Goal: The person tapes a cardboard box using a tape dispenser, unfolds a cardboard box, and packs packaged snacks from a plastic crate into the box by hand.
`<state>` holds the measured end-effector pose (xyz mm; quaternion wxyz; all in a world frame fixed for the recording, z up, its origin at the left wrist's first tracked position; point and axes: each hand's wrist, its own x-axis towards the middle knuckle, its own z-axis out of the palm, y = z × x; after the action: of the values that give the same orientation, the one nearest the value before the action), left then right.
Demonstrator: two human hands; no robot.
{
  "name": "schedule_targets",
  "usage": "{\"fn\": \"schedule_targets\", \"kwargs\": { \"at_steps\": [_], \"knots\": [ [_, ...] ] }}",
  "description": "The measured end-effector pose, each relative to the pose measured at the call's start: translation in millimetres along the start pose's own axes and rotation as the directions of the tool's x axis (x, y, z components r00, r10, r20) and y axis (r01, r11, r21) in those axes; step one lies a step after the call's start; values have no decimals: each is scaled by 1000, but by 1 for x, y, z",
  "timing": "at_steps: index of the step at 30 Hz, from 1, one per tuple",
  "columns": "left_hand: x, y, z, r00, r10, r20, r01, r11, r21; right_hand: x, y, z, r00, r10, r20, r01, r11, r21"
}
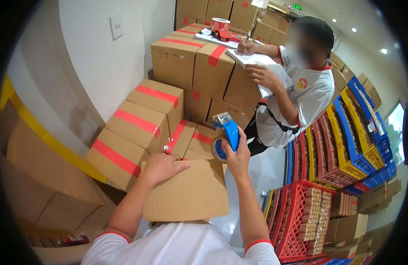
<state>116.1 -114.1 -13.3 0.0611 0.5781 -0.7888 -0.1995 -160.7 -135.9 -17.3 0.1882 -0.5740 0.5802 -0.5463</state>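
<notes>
In front of my body is a plain brown cardboard box (186, 194), its upper face bare of tape. My left hand (165, 168) grips its far left corner, thumb lying on top and the other fingers bent over the edge, partly hidden. Raised above the far right corner, my right hand (239, 154) is closed around a blue tape dispenser (230, 132). A roll of tape (219, 149) sits in the dispenser, whose metal end points up and away from me. Just beyond my left hand are brown boxes (135, 119) sealed with red tape.
A co-worker (301, 84) stands beyond on the right, writing on papers (266, 70). On the taller box stack (173, 57) rest a red tape dispenser (221, 35) and a tape roll (220, 23). Colourful crates (336, 145) line the right; a wall (98, 53) borders the left.
</notes>
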Motion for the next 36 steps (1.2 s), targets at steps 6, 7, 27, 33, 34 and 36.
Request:
{"fn": "schedule_targets", "kwargs": {
  "at_steps": [6,7,27,33,34,36],
  "knots": [
    [-8,-8,-9,996,-61,66,59,998,29,-35,-23,-42,999,13,42,-14,1000,24],
    [-9,-9,-14,996,-59,62,57,998,31,-49,-29,-53,1000,-18,18,18,1000,-7],
    [103,28,14,801,584,133,-549,804,-229,-160,-15,-87,998,44,-33,-46,997,-60],
    [104,23,16,809,583,71,-548,794,-264,-121,-28,-33,950,-284,-132,309,921,236],
    [103,21,15,809,583,69,-550,794,-260,-110,-34,-24,935,-335,-115,350,924,155],
    [104,20,15,803,592,62,-555,783,-281,-103,-28,-8,927,-364,-90,373,921,117]
  ]
}}
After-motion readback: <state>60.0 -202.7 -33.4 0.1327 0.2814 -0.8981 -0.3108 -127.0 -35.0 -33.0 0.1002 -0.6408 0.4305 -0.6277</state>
